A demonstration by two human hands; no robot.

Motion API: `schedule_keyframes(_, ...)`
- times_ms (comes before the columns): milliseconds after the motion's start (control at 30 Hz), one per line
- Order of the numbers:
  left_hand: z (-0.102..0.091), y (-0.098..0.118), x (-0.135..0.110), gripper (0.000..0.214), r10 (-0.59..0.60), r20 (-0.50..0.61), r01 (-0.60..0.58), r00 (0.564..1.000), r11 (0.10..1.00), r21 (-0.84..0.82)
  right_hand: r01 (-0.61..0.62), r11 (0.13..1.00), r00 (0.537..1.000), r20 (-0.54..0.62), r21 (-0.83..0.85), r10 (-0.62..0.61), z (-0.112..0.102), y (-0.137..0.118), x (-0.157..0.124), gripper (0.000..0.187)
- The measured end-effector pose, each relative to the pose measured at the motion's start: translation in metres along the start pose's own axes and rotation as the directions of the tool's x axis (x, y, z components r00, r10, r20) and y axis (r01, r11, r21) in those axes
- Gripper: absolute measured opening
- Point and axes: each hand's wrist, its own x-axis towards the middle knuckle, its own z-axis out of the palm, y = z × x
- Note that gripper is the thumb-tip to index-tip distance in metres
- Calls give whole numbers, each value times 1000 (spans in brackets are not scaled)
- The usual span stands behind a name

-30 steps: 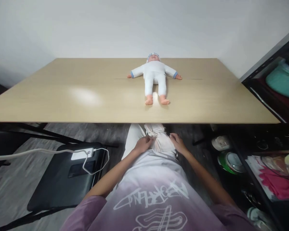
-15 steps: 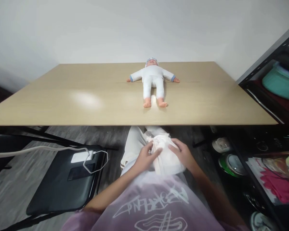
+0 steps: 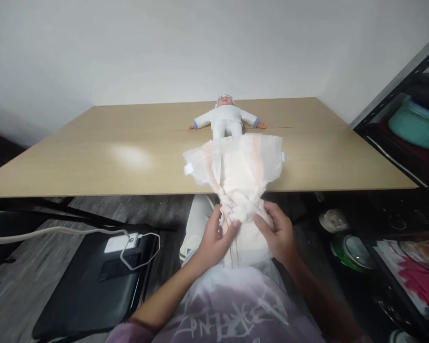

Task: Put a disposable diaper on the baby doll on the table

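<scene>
A white diaper [image 3: 236, 166] is spread open in front of me, its far end with two side tabs reaching over the table edge. Its near end lies by my shirt. My left hand [image 3: 216, 238] grips the left side of the gathered middle, thumb on top. My right hand [image 3: 277, 231] grips the right side in the same way, thumb pressed on the inner face. Beyond the diaper a baby doll [image 3: 227, 116] in a white suit with blue cuffs lies on its back, arms spread. The diaper hides its lower legs and feet.
The wooden table [image 3: 146, 176] stands against a white wall. At left, a black stool [image 3: 89, 295] carries a white power bank [image 3: 120, 242], a cable and a dark phone. At right stands a black shelf with a teal container [image 3: 418, 124] and a pink cloth [image 3: 420, 276].
The diaper, bunched in my lap before, has unfolded away from me, its far end now over the table edge and covering the doll's feet. The camera has tilted slightly up.
</scene>
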Motion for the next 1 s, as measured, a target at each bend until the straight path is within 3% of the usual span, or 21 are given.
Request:
schedule_keyframes(133, -1, -37, 13, 42, -186, -28, 182, 982, 977, -114, -119, 993, 985, 124, -5, 119, 13, 38, 13, 37)
schedule_keyframes(267, -9, -67, 26, 38, -274, -25, 270, 961, 958, -93, -156, 963, 968, 160, -219, 193, 6, 67, 24, 34)
schedule_keyframes(400, -22, -70, 31, 35, -302, 11, 301, 953, 952, 49, -73, 944, 978, 160, -321, 130, -7, 54, 37, 28)
schedule_keyframes(567, -36, -58, 26, 31, -317, 60, 300, 946, 932, 204, 138, 914, 981, 177, -382, -74, -4, 19, 62, 21)
schedule_keyframes(667, -46, -51, 27, 29, -260, 106, 206, 960, 908, 364, 293, 859, 946, 257, -421, -197, 13, 14, 82, 24)
schedule_keyframes(733, -54, -42, 32, 26, -177, 192, 58, 965, 863, 502, 392, 809, 902, 353, -438, -246, 28, 17, 98, 34)
schedule_keyframes(833, -74, -18, 45, 20, -25, 325, -216, 945, 699, 681, 488, 738, 833, 502, -467, -233, 48, 31, 125, 51)
schedule_keyframes(933, -100, 8, 76, 18, 119, 396, -393, 911, 544, 742, 503, 713, 792, 591, -488, -154, 60, 46, 144, 58)
schedule_keyframes(1000, -118, 16, 112, 21, 189, 429, -466, 883, 454, 760, 496, 714, 783, 610, -494, -122, 63, 53, 150, 59)
